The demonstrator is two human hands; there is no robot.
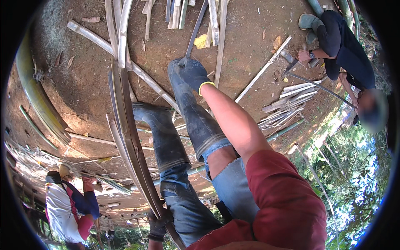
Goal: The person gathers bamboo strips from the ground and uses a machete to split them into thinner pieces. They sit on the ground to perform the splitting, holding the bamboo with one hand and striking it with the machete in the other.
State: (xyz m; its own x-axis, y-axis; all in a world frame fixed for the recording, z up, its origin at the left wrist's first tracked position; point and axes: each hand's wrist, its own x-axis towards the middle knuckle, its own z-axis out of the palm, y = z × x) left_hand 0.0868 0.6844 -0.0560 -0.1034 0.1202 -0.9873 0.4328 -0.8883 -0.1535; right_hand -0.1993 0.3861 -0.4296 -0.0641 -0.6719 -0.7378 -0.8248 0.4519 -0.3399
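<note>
My right hand [191, 74], in a dark glove with a yellow cuff, is closed in front of my boot [196, 112]. From its fist a long dark blade-like strip [196, 29] runs up past the top edge; its handle end is hidden by the glove. Low in the view, my left hand [159, 223], also dark-gloved, grips a bundle of long split bamboo strips [127, 112]. These slant up beside my left leg, and pale strips [123, 33] continue the line near the top. Another bamboo strip [152, 83] crosses beneath them on the soil.
At right a co-worker [348, 50] crouches with a long dark tool [321, 86] by a pile of split strips [291, 100]. A thick green bamboo pole [39, 91] lies at left. Another person [68, 208] is low at left. More strips [179, 14] lie at the top.
</note>
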